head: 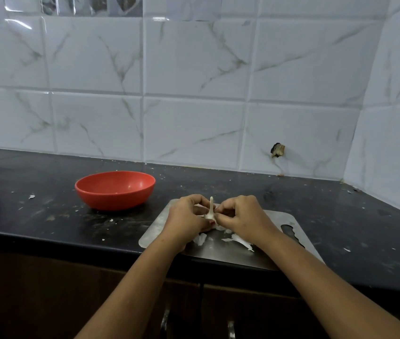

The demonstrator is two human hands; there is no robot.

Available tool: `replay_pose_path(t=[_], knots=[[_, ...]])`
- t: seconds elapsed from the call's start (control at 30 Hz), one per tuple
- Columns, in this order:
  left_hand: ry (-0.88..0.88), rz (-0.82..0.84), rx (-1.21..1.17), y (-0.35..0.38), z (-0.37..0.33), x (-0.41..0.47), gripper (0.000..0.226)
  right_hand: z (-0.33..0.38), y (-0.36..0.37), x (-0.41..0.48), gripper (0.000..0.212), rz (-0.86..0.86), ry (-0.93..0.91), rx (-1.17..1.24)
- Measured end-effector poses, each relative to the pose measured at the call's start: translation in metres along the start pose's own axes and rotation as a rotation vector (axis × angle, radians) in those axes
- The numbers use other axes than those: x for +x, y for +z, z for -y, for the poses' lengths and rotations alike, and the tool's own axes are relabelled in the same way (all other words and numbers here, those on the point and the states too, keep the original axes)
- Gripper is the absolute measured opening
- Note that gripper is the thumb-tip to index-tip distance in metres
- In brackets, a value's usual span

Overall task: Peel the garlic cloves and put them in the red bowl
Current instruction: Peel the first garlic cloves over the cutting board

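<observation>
A garlic bulb (210,211) with its pale stem pointing up sits between both hands over a steel board (271,250). My left hand (188,220) grips the bulb from the left, fingers curled around it. From the right, my right hand (240,216) pinches it with fingertips. Most of the bulb is hidden by the fingers. White papery skins (239,241) lie on the board below the hands. The red bowl (115,189) stands on the black counter to the left and behind the board; a tiny pale speck shows inside.
The black counter (47,216) is littered with small white flakes. A tiled wall rises behind and at the right corner. The steel board overhangs the counter's front edge, with a handle cut-out (292,234) at its right. Cabinet doors with metal handles (230,330) lie below.
</observation>
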State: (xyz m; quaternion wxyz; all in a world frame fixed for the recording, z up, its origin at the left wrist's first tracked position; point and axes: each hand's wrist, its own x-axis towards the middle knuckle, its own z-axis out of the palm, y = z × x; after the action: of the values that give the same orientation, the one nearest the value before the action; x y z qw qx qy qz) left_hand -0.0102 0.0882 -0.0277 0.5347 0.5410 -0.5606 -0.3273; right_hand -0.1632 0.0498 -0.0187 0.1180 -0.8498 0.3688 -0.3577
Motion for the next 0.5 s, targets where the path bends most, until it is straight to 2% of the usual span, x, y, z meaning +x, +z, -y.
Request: replay_pose_path(t=[0.23, 0.5], knots=[[0.003, -0.018, -0.001, 0.0011, -0.0023, -0.0016, 0.021, -0.0027, 0.0039, 0.0034, 0.012, -0.009, -0.011, -0.061], [-0.001, -0.054, 0.019, 0.0028, -0.0007, -0.0008, 0.028, -0.0032, 0.0008, 0.0023, 0.013, -0.02, 0.043, 0.046]])
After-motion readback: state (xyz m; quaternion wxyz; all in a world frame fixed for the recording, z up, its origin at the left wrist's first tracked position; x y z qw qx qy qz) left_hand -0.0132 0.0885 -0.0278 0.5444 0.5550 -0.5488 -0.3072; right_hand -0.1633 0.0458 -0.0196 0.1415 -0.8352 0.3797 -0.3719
